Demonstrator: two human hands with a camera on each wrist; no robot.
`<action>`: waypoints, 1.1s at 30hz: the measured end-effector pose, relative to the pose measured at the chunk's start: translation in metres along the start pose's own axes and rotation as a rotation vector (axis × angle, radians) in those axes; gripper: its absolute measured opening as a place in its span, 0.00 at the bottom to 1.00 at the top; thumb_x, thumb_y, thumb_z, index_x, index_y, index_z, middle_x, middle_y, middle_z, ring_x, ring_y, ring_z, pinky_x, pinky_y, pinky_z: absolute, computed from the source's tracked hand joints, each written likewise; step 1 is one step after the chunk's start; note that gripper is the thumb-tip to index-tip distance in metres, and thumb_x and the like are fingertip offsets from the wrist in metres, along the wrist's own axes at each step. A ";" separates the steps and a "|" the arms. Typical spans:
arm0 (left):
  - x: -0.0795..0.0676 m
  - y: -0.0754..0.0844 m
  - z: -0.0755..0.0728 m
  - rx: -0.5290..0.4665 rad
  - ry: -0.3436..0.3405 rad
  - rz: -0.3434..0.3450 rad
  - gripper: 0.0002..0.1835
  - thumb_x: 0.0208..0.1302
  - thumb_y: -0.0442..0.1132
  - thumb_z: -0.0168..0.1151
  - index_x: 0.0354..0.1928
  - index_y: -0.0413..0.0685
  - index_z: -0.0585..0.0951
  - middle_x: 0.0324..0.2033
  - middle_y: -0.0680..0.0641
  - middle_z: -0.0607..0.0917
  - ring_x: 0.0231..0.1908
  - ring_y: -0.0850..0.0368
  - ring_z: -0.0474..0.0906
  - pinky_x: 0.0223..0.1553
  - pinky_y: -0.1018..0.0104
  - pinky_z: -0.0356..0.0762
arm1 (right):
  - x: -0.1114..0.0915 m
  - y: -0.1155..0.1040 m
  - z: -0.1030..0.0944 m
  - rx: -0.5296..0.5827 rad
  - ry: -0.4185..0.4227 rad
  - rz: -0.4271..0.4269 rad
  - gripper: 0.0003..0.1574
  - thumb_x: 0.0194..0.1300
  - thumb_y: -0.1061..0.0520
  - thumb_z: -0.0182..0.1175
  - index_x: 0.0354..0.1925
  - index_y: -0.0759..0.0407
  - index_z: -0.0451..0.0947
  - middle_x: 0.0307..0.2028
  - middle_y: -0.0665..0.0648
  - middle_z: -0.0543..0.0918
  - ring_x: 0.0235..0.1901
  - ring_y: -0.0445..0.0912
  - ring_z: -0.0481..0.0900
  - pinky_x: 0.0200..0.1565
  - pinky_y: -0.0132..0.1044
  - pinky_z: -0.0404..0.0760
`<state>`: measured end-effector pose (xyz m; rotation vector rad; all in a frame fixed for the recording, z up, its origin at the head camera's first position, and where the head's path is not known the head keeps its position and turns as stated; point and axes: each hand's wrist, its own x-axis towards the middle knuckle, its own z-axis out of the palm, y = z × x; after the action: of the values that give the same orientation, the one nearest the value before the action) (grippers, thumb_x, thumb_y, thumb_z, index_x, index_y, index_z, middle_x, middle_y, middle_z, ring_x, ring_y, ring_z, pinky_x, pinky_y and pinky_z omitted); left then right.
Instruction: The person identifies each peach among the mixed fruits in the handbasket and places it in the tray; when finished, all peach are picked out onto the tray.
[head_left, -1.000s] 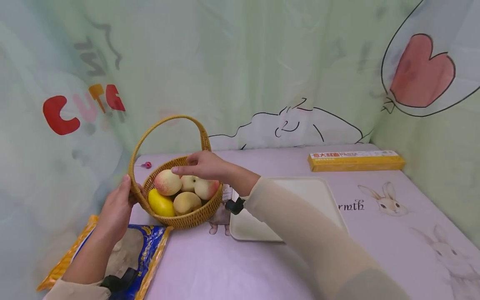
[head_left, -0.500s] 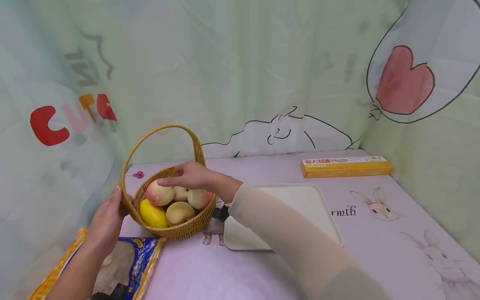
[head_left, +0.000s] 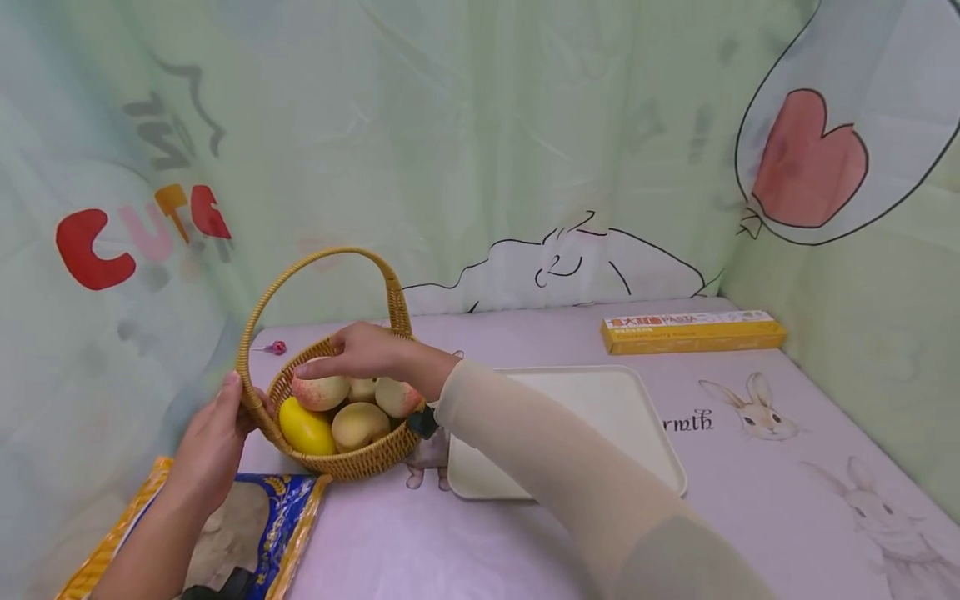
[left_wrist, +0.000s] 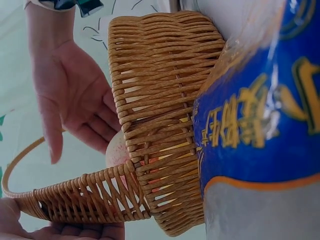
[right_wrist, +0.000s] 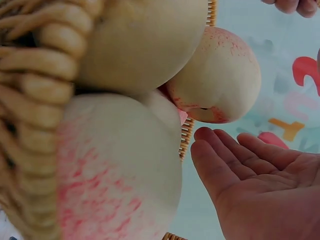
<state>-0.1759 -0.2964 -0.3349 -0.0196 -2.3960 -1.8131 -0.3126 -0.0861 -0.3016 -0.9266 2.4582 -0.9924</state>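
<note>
A wicker basket with a tall arched handle stands at the left of the table. Inside lie a yellow mango-like fruit, a tan round fruit, a pale fruit and two pink-blushed peaches, one at the left and one at the right. My left hand grips the handle's lower left side, thumb in front and fingers behind. Over the basket hovers my right hand, fingers loosely extended. In the right wrist view, its fingertips come close to the left peach, apparently without holding it.
A cream tray lies right of the basket, partly under my right forearm. Behind it at the right is a yellow pasta box. A blue and orange flour bag lies in front of the basket, and a lollipop lies behind it.
My right hand has shifted slightly left over the left peach. The left hand keeps its grip on the handle. The whole head view has shifted a little; the basket appears unmoved on the table.
</note>
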 end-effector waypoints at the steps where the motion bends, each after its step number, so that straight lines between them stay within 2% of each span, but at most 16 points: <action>1: 0.000 0.001 -0.001 -0.004 0.000 -0.006 0.34 0.81 0.66 0.31 0.49 0.42 0.75 0.39 0.54 0.79 0.46 0.60 0.76 0.52 0.81 0.70 | 0.002 -0.001 0.001 -0.010 0.001 0.006 0.43 0.63 0.25 0.65 0.53 0.59 0.80 0.43 0.53 0.83 0.42 0.44 0.77 0.42 0.34 0.75; 3: 0.000 0.001 -0.001 -0.018 -0.004 -0.017 0.35 0.80 0.67 0.32 0.49 0.41 0.74 0.39 0.54 0.79 0.46 0.59 0.76 0.52 0.80 0.69 | 0.005 -0.004 0.002 -0.029 0.004 0.020 0.45 0.62 0.24 0.65 0.57 0.59 0.80 0.48 0.53 0.84 0.44 0.43 0.78 0.43 0.34 0.77; 5: 0.000 0.001 -0.001 -0.028 -0.007 -0.032 0.34 0.79 0.68 0.32 0.50 0.44 0.74 0.39 0.55 0.80 0.47 0.60 0.76 0.52 0.80 0.68 | 0.009 -0.005 0.003 -0.054 0.000 0.029 0.45 0.63 0.24 0.65 0.57 0.59 0.79 0.48 0.54 0.84 0.44 0.44 0.79 0.44 0.34 0.78; 11: 0.002 0.001 -0.001 -0.032 -0.008 -0.021 0.33 0.80 0.67 0.32 0.48 0.46 0.75 0.39 0.55 0.80 0.46 0.60 0.76 0.52 0.79 0.70 | 0.018 -0.006 0.007 -0.085 0.002 0.056 0.50 0.61 0.24 0.66 0.63 0.60 0.77 0.55 0.54 0.84 0.48 0.42 0.79 0.52 0.34 0.80; 13: 0.002 0.001 -0.001 -0.021 -0.007 -0.016 0.33 0.80 0.66 0.32 0.48 0.45 0.75 0.39 0.55 0.79 0.46 0.59 0.76 0.51 0.79 0.71 | 0.021 -0.006 0.008 -0.084 -0.002 0.054 0.49 0.60 0.24 0.67 0.61 0.61 0.78 0.54 0.54 0.85 0.46 0.42 0.79 0.51 0.34 0.80; 20: 0.001 0.002 0.000 -0.021 -0.001 -0.070 0.35 0.78 0.69 0.31 0.50 0.46 0.75 0.40 0.55 0.80 0.48 0.59 0.77 0.52 0.79 0.70 | 0.028 -0.004 0.014 -0.119 -0.017 0.014 0.35 0.61 0.29 0.70 0.43 0.57 0.81 0.35 0.49 0.82 0.35 0.43 0.78 0.37 0.30 0.77; 25: 0.000 -0.001 0.003 -0.048 0.011 -0.030 0.35 0.81 0.66 0.33 0.49 0.40 0.75 0.38 0.55 0.79 0.46 0.59 0.77 0.52 0.80 0.71 | 0.031 -0.005 0.017 -0.160 -0.034 -0.009 0.28 0.62 0.34 0.71 0.38 0.56 0.81 0.32 0.49 0.81 0.33 0.42 0.77 0.36 0.28 0.75; 29: 0.000 -0.003 0.003 -0.057 0.013 0.001 0.32 0.82 0.64 0.34 0.48 0.41 0.75 0.39 0.53 0.78 0.46 0.58 0.77 0.52 0.81 0.71 | 0.032 -0.006 0.018 -0.180 -0.047 -0.016 0.23 0.62 0.38 0.72 0.38 0.55 0.80 0.31 0.48 0.81 0.33 0.41 0.77 0.36 0.27 0.75; 33: 0.001 -0.003 0.002 -0.065 0.008 0.014 0.31 0.82 0.63 0.33 0.48 0.43 0.75 0.39 0.52 0.78 0.46 0.58 0.76 0.53 0.81 0.71 | 0.033 -0.008 0.018 -0.217 -0.046 -0.026 0.23 0.63 0.39 0.72 0.40 0.56 0.83 0.32 0.47 0.83 0.34 0.41 0.78 0.37 0.26 0.75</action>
<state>-0.1776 -0.2953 -0.3386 -0.0365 -2.3245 -1.8810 -0.3242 -0.1215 -0.3107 -1.0383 2.5574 -0.7136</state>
